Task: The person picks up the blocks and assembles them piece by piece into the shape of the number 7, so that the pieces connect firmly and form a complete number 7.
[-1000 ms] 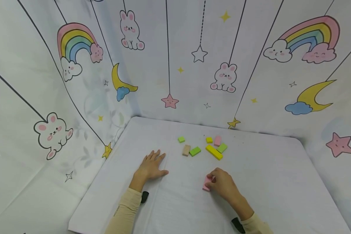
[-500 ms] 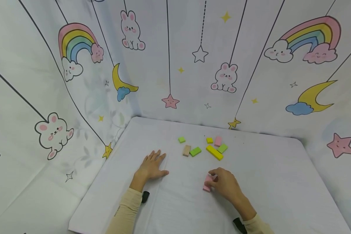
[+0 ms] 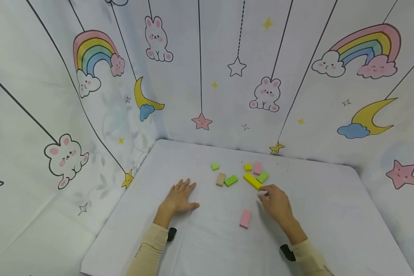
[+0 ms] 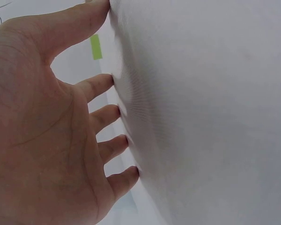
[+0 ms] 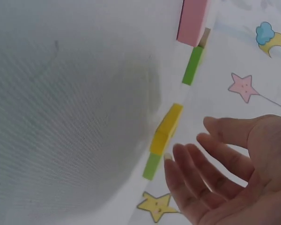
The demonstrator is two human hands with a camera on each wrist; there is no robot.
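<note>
My left hand [image 3: 177, 199] rests on the white tabletop with fingers spread; the left wrist view has its fingertips pressing the cloth. At the near end of the long yellow block [image 3: 253, 181] is my right hand [image 3: 278, 205], fingers loosely bent and apart. Nothing lies between thumb and fingers in the right wrist view, where the yellow block [image 5: 166, 131] shows beside the fingertips. A pink block [image 3: 245, 219] lies alone nearer the body, left of the right hand. Close behind the long yellow block lie a light green block [image 3: 263, 176] and a second pink block [image 3: 258, 168].
Left of the long yellow block are a green block [image 3: 231, 180] and a wood-coloured block [image 3: 220, 179] side by side. Farther back lie a small light green block [image 3: 215, 166] and a small yellow block [image 3: 248, 167]. A printed curtain [image 3: 224, 103] stands behind the table.
My right hand has let go of the near pink block and moved forward and right to the long yellow block. The pink block stays on the table. My left hand keeps its place.
</note>
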